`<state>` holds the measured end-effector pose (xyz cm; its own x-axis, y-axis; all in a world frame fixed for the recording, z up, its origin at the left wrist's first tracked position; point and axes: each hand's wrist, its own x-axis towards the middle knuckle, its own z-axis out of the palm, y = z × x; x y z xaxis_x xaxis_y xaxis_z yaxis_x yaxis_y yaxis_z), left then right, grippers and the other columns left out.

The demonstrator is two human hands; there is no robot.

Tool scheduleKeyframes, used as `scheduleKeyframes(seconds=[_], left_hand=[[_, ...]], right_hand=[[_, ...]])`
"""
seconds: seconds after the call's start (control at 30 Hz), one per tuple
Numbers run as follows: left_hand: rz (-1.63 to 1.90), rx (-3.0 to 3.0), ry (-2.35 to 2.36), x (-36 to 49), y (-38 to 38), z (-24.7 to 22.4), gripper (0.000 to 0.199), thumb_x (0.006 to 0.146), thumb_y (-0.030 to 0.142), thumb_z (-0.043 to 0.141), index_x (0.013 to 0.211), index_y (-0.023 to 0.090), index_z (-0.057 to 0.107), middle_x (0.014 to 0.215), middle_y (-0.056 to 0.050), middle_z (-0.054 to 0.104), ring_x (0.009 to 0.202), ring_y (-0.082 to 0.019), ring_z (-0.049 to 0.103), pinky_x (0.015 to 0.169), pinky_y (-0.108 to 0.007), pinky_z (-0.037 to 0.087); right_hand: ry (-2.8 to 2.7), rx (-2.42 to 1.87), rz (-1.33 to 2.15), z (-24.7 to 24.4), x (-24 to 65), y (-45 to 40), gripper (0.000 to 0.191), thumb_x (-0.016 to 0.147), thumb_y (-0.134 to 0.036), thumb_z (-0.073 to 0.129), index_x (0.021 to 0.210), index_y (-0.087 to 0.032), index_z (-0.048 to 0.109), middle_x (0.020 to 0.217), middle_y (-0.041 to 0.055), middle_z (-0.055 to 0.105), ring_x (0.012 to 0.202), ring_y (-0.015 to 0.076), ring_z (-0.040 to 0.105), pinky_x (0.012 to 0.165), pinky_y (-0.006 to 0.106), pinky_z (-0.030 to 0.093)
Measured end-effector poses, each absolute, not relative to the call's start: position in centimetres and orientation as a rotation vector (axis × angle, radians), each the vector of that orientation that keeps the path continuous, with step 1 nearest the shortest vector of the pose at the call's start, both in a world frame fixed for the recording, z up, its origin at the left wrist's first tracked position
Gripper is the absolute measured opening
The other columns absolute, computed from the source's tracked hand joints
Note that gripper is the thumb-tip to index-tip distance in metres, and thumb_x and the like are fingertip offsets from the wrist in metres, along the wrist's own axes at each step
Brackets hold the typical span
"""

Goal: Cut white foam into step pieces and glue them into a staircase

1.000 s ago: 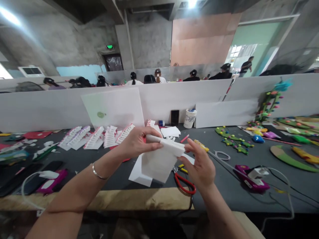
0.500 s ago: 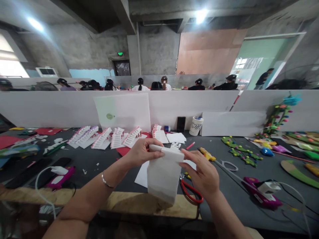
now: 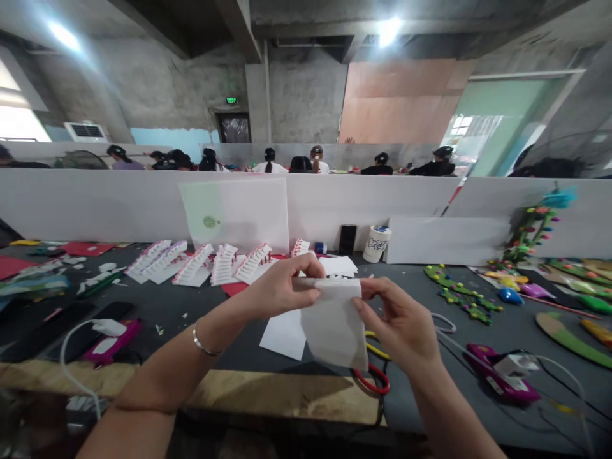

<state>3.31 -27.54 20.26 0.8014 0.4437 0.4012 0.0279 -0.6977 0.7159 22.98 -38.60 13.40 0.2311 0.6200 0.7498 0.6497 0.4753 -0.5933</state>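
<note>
A white sheet (image 3: 335, 328) with a folded top edge hangs between my two hands above the table's front edge. My left hand (image 3: 282, 287) pinches its upper left corner, thumb in front, with a bracelet on the wrist. At the upper right edge, my right hand (image 3: 399, 319) holds the sheet between thumb and fingers. Behind and left of it, a white card (image 3: 284, 335) lies flat on the dark table. Red-handled pliers (image 3: 375, 382) are partly hidden behind the sheet's lower right corner.
Stepped white paper pieces with red bits (image 3: 194, 264) stand along the back. A white cup (image 3: 376, 243) and a phone (image 3: 347, 240) are near the divider (image 3: 335, 197). Magenta power strips (image 3: 502, 373) with cables lie at both sides. Green pompom decorations (image 3: 459, 293) are at right.
The sheet has moved up and a little right, and its lower end has swung away from me. My right hand has shifted right along with it.
</note>
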Motion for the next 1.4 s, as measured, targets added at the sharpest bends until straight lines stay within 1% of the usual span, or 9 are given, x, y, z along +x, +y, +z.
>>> scheduleKeyframes(seconds=[0.2, 0.4, 0.57, 0.67, 0.77, 0.9, 1.0, 1.2, 1.4], left_hand=[[0.74, 2.591, 0.247, 2.9, -27.5, 22.3, 0.019, 0.083, 0.032, 0.068, 0.098, 0.019, 0.07, 0.093, -0.005, 0.07, 0.091, -0.019, 0.062, 0.084, -0.032, 0.046], [0.719, 2.631, 0.304, 2.4, -26.3, 21.4, 0.014, 0.081, 0.019, 0.065, 0.092, 0.019, 0.073, 0.085, -0.004, 0.071, 0.08, -0.016, 0.061, 0.074, -0.028, 0.043], [0.823, 2.046, 0.492, 2.1, -23.6, 17.5, 0.009, 0.071, 0.025, 0.072, 0.074, 0.017, 0.072, 0.068, -0.001, 0.064, 0.062, -0.012, 0.052, 0.058, -0.024, 0.039], [0.938, 1.597, 0.576, 1.5, -22.1, 14.2, 0.019, 0.063, 0.03, 0.079, 0.071, 0.015, 0.07, 0.066, 0.0, 0.062, 0.06, -0.009, 0.051, 0.055, -0.021, 0.038], [1.009, 1.239, 0.674, 1.1, -21.3, 10.8, 0.029, 0.054, 0.03, 0.086, 0.068, 0.014, 0.067, 0.063, 0.002, 0.059, 0.055, -0.006, 0.046, 0.049, -0.018, 0.031], [1.003, 0.904, 0.718, 1.6, -21.3, 7.1, 0.038, 0.045, 0.029, 0.091, 0.071, 0.015, 0.066, 0.061, 0.003, 0.06, 0.053, -0.005, 0.047, 0.048, -0.017, 0.032], [1.008, 0.771, 0.708, 2.4, -21.6, 5.1, 0.041, 0.043, 0.027, 0.093, 0.068, 0.015, 0.063, 0.061, 0.003, 0.061, 0.055, -0.005, 0.051, 0.049, -0.017, 0.032], [1.018, 0.667, 0.766, 3.8, -22.3, 2.6, 0.043, 0.044, 0.026, 0.093, 0.069, 0.016, 0.059, 0.068, 0.001, 0.065, 0.062, -0.008, 0.059, 0.052, -0.019, 0.033], [1.045, 0.692, 0.789, 5.1, -23.8, 1.5, 0.041, 0.049, 0.027, 0.088, 0.078, 0.017, 0.06, 0.073, 0.002, 0.065, 0.065, -0.008, 0.06, 0.058, -0.02, 0.035]], right_hand=[[-1.727, -1.2, -0.309, 17.1, 22.8, -38.2, 0.015, 0.088, -0.021, 0.057, 0.098, -0.022, 0.068, 0.079, 0.0018, 0.069, 0.075, 0.0166, 0.064, 0.069, 0.029, 0.052], [-1.936, -1.16, -0.427, 17.7, 22.1, -36.2, 0.018, 0.095, -0.021, 0.051, 0.102, -0.019, 0.068, 0.09, 0.0059, 0.073, 0.085, 0.0197, 0.066, 0.076, 0.033, 0.053], [-1.724, -1.24, -0.64, 16.8, 23.2, -37.1, 0.026, 0.094, -0.03, 0.058, 0.117, -0.02, 0.065, 0.111, 0.0106, 0.071, 0.103, 0.0248, 0.063, 0.088, 0.039, 0.052], [-1.569, -1.28, -0.694, 13.7, 25.0, -39.0, 0.013, 0.095, -0.023, 0.056, 0.102, -0.022, 0.067, 0.093, 0.0073, 0.072, 0.089, 0.0216, 0.066, 0.083, 0.036, 0.051], [-1.588, -1.525, -0.522, 7.6, 27.4, -40.1, 0.015, 0.096, -0.03, 0.052, 0.095, -0.022, 0.065, 0.084, 0.0057, 0.071, 0.073, 0.0197, 0.065, 0.071, 0.033, 0.052], [-1.823, -1.814, -0.222, -1.5, 29.9, -40.0, 0.028, 0.097, -0.037, 0.045, 0.097, -0.023, 0.069, 0.098, 0.0101, 0.072, 0.089, 0.025, 0.069, 0.08, 0.039, 0.055], [-1.95, -1.872, -0.137, -5.4, 30.8, -39.7, 0.033, 0.096, -0.038, 0.044, 0.107, -0.021, 0.07, 0.107, 0.0131, 0.071, 0.097, 0.0282, 0.068, 0.085, 0.043, 0.056], [-2.083, -1.948, -0.174, -6.0, 31.0, -40.9, 0.031, 0.091, -0.031, 0.053, 0.114, -0.021, 0.07, 0.115, 0.0152, 0.066, 0.105, 0.0307, 0.063, 0.09, 0.045, 0.053], [-2.056, -2.071, -0.153, -5.2, 30.8, -41.8, 0.038, 0.089, -0.022, 0.049, 0.124, -0.02, 0.062, 0.112, 0.0144, 0.066, 0.098, 0.0283, 0.065, 0.087, 0.043, 0.053]])
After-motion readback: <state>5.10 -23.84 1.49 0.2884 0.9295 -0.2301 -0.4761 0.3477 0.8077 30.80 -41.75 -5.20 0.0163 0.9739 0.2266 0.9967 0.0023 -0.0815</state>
